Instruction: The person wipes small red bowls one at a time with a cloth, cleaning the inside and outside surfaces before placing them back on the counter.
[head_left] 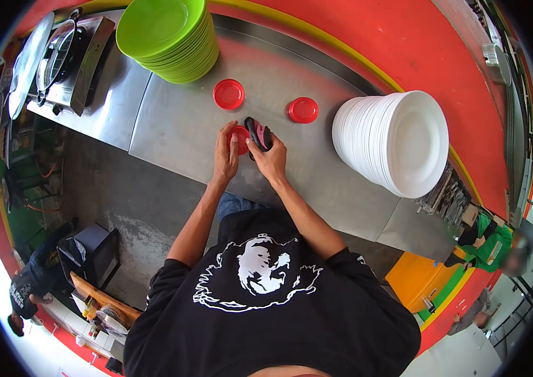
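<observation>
My left hand [224, 156] is closed around the left side of a small red dish [239, 139], low over the steel counter. A black and pink item [258, 134], perhaps a folded cloth, is in my right hand [271, 161], close against the dish's right side. Just beyond my hands on the counter sits another small red dish [229, 94]. Farther right stands a third red dish [303, 110], which looks like a short stack. My fingers partly hide the held dish.
A tall stack of green plates [178, 47] stands at the back left of the steel counter [178, 138]. White plates [392, 141] are stacked at the right. A stove [81, 63] is at far left. Other people, including a person in green [493, 245], are in the background.
</observation>
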Motion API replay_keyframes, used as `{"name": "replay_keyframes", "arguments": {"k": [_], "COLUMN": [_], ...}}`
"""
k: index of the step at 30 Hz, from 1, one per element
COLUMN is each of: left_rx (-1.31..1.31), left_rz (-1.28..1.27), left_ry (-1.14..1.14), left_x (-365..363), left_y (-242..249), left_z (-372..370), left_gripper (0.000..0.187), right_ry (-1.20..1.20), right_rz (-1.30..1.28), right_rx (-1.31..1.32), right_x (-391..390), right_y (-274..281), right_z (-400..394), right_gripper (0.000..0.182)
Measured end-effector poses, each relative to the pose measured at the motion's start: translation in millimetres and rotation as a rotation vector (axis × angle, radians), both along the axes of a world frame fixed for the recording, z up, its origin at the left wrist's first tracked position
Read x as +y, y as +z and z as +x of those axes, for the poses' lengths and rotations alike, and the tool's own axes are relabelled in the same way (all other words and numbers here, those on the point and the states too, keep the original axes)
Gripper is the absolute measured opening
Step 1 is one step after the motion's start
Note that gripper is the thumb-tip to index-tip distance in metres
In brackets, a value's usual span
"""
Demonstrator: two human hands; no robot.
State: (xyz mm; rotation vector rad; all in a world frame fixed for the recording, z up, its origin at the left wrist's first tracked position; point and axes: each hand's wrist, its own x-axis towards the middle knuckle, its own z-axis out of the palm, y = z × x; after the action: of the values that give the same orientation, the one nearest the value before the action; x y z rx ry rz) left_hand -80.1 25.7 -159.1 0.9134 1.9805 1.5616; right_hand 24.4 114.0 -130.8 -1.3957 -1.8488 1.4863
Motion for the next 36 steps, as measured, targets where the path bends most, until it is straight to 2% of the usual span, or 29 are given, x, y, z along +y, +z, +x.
{"name": "replay_keyframes", "arguments": {"k": [9,12,16,19,20,23,26,32,36], "left_rx": [-0.066,0.229,0.368,0.166,0.071,-0.188,-0.39,-0.355,-0.316], "left_rz": [-0.002,-0.044,-0.015,0.031,0.033,0.031,-0.005,-0.044,-0.037], "left_ry": [0.051,0.166,0.197,0.034,-0.003,-0.095,-0.138,-0.292,-0.34], "left_x": [3,4,11,28,35,67,98,127,131], "left_y": [0,12,51,81,82,74,40,-5,-8], "left_z": [4,7,13,25,30,46,55,53,56], "left_gripper": [0.034,0.034,0.036,0.039,0.042,0.052,0.07,0.072,0.073], "right_ry": [-0.031,-0.041,-0.042,-0.037,-0.048,-0.028,0.032,0.072,0.103], "right_rz": [-0.018,-0.031,0.057,-0.002,-0.098,0.004,0.135,0.132,-0.03], "right_rx": [0.046,0.016,0.035,0.047,0.069,0.047,0.078,0.133,0.181], "right_x": [1,4,10,22,27,44,62,90,95], "right_y": [4,4,-2,5,5,5,-9,-22,-26], "right_z": [1,15,49,75,83,99,103,89,86], "right_gripper": [0.04,0.045,0.061,0.073,0.081,0.095,0.11,0.119,0.123]}}
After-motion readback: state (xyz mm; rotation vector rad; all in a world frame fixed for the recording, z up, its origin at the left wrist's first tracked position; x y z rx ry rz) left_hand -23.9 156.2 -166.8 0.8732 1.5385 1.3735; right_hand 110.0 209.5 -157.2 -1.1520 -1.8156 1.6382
